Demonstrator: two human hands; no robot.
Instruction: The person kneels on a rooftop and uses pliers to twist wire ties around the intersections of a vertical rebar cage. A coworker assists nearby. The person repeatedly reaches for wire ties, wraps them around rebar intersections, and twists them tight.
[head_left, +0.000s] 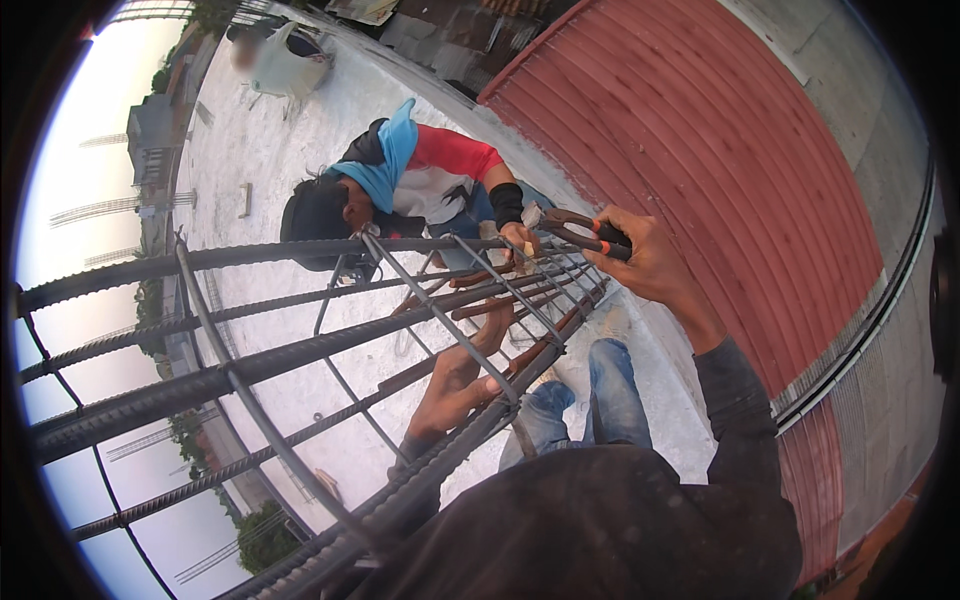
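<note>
A long rebar column cage [330,345] of ribbed bars and square stirrups runs from the left edge to the middle of the view. My right hand [650,255] is closed round the dark and orange handles of a pair of pincers [572,228], whose jaws are at the cage's far end. Lower down, my left hand [455,390] reaches in among the bars, its thumb on the near lower bar and its fingers partly behind the steel. A co-worker's hand [518,240], with a black wrist sleeve, touches the cage end close to the pincer jaws.
A co-worker in a red-sleeved top [450,150] and black cap bends beside the cage. Another person [285,65] is farther back on the pale concrete slab [235,150]. Red corrugated roofing [690,130] lies beyond the slab edge at right. More rebar [120,210] sticks out at left.
</note>
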